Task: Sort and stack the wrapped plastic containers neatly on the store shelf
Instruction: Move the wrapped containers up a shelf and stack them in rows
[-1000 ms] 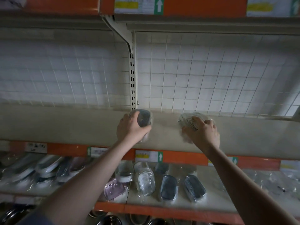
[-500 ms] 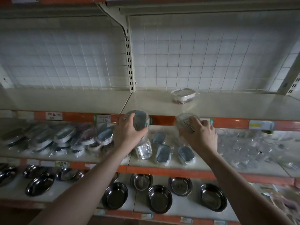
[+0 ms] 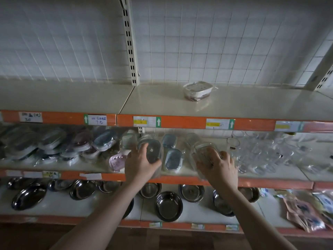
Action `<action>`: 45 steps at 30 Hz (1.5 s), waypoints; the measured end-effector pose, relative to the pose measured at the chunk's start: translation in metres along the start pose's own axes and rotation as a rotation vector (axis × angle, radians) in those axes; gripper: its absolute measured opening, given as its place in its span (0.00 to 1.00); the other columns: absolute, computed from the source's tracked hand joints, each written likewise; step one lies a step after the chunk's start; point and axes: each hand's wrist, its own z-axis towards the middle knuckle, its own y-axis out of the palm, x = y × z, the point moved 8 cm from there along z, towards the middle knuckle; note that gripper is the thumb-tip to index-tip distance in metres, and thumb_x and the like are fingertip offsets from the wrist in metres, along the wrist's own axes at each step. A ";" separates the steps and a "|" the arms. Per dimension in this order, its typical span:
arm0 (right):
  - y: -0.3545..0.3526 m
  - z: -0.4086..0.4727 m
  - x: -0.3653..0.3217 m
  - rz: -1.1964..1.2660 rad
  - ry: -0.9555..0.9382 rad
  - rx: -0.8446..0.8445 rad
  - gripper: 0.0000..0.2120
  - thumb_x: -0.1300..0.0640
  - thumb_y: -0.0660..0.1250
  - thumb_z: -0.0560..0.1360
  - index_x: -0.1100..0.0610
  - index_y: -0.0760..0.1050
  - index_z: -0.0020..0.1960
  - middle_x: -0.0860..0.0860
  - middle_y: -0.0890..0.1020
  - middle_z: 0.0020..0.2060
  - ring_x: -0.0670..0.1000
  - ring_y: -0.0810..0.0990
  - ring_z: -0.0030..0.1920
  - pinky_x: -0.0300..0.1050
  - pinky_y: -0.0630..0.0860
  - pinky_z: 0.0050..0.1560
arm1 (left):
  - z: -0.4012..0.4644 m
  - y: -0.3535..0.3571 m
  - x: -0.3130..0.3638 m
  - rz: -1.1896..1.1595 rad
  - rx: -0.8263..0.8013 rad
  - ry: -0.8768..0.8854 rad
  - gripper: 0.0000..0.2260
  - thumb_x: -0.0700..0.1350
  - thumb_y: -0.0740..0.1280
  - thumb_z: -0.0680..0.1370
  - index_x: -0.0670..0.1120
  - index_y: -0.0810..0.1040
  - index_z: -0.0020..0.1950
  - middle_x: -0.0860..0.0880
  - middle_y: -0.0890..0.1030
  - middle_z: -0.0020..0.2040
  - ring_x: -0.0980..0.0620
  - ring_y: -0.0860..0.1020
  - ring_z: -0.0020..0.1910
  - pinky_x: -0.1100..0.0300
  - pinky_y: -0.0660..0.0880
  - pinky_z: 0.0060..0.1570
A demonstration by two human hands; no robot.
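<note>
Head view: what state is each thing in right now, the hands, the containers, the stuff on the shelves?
Left hand: grips a wrapped oval container, held upright.
Right hand: grips a clear wrapped container, tilted.
Lone wrapped container: sits flat on the upper shelf.
Blue-lidded containers: lie in rows, unstacked.
Metal bowls: open side up, bottom shelf.

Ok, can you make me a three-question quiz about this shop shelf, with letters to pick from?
1. Where is the lone wrapped container?
A. top shelf
B. bottom shelf
C. floor

2. What colour are the shelf edge strips?
A. blue
B. orange
C. green

3. What is the left hand doing?
A. hanging empty
B. pointing up
C. holding a wrapped container

Answers: 1 A, it sits alone on the upper shelf board. 2 B, every front strip is orange. 3 C, its fingers curl round the container, as the right hand does with another.
</note>
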 end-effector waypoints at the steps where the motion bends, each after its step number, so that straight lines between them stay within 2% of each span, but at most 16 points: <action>1: 0.008 0.003 0.003 0.000 0.014 -0.003 0.29 0.37 0.66 0.70 0.49 0.69 0.66 0.58 0.72 0.59 0.61 0.71 0.58 0.53 0.68 0.57 | 0.005 0.008 -0.002 0.000 -0.016 0.001 0.32 0.58 0.69 0.71 0.50 0.65 0.72 0.44 0.70 0.66 0.44 0.71 0.63 0.53 0.70 0.56; 12: 0.099 0.049 0.058 0.001 0.129 -0.059 0.27 0.37 0.68 0.68 0.51 0.73 0.62 0.58 0.74 0.52 0.61 0.73 0.51 0.51 0.71 0.50 | 0.063 0.116 -0.005 0.025 -0.182 0.006 0.33 0.60 0.68 0.71 0.53 0.63 0.73 0.46 0.68 0.68 0.45 0.68 0.65 0.54 0.69 0.60; 17: 0.128 0.081 0.084 0.046 0.163 -0.060 0.27 0.39 0.69 0.68 0.53 0.72 0.61 0.59 0.74 0.55 0.61 0.72 0.53 0.51 0.70 0.51 | 0.083 0.162 0.000 0.048 -0.193 0.006 0.33 0.60 0.67 0.71 0.52 0.63 0.73 0.46 0.67 0.69 0.45 0.68 0.66 0.54 0.70 0.60; 22: 0.166 0.118 0.096 0.041 0.104 -0.058 0.27 0.39 0.68 0.69 0.52 0.72 0.62 0.60 0.73 0.57 0.62 0.72 0.55 0.51 0.69 0.53 | 0.097 0.210 -0.003 0.044 -0.174 -0.020 0.33 0.60 0.68 0.71 0.52 0.62 0.73 0.46 0.66 0.70 0.45 0.66 0.67 0.52 0.69 0.62; 26: 0.199 0.146 0.102 0.034 0.056 -0.059 0.27 0.39 0.68 0.69 0.51 0.71 0.63 0.58 0.73 0.58 0.60 0.71 0.56 0.51 0.69 0.54 | 0.106 0.247 -0.011 0.012 -0.157 -0.021 0.35 0.60 0.68 0.72 0.52 0.60 0.75 0.48 0.66 0.72 0.48 0.66 0.68 0.57 0.65 0.63; 31: 0.228 0.171 0.108 0.040 0.032 -0.038 0.25 0.39 0.66 0.70 0.50 0.71 0.62 0.58 0.73 0.56 0.61 0.72 0.54 0.51 0.70 0.52 | 0.121 0.269 -0.021 0.057 -0.105 -0.030 0.36 0.62 0.67 0.71 0.55 0.58 0.75 0.45 0.59 0.74 0.45 0.60 0.72 0.53 0.65 0.67; 35: 0.237 0.186 0.106 0.011 0.001 -0.002 0.26 0.38 0.67 0.69 0.50 0.71 0.62 0.58 0.72 0.56 0.62 0.72 0.54 0.52 0.70 0.53 | 0.138 0.274 -0.017 0.126 -0.097 -0.011 0.34 0.63 0.65 0.72 0.55 0.59 0.74 0.45 0.64 0.71 0.45 0.65 0.69 0.53 0.69 0.63; 38: 0.241 0.192 0.105 -0.017 -0.013 -0.036 0.29 0.36 0.64 0.70 0.49 0.68 0.66 0.58 0.71 0.58 0.61 0.71 0.56 0.52 0.68 0.57 | 0.145 0.278 -0.014 0.151 -0.141 -0.026 0.35 0.64 0.64 0.72 0.55 0.58 0.75 0.44 0.62 0.72 0.44 0.64 0.69 0.52 0.70 0.61; 42: 0.239 0.189 0.105 -0.102 -0.053 -0.122 0.36 0.31 0.57 0.72 0.49 0.57 0.73 0.60 0.63 0.69 0.61 0.64 0.67 0.52 0.61 0.66 | 0.141 0.274 -0.006 0.194 -0.185 -0.016 0.38 0.68 0.62 0.72 0.53 0.56 0.77 0.46 0.50 0.78 0.43 0.54 0.75 0.49 0.66 0.68; 45: 0.222 0.176 0.107 -0.076 -0.071 -0.110 0.35 0.33 0.53 0.75 0.51 0.54 0.75 0.61 0.58 0.73 0.61 0.59 0.71 0.53 0.57 0.69 | 0.129 0.263 0.000 0.190 -0.207 -0.008 0.38 0.68 0.60 0.73 0.52 0.56 0.77 0.47 0.49 0.78 0.45 0.52 0.76 0.49 0.64 0.69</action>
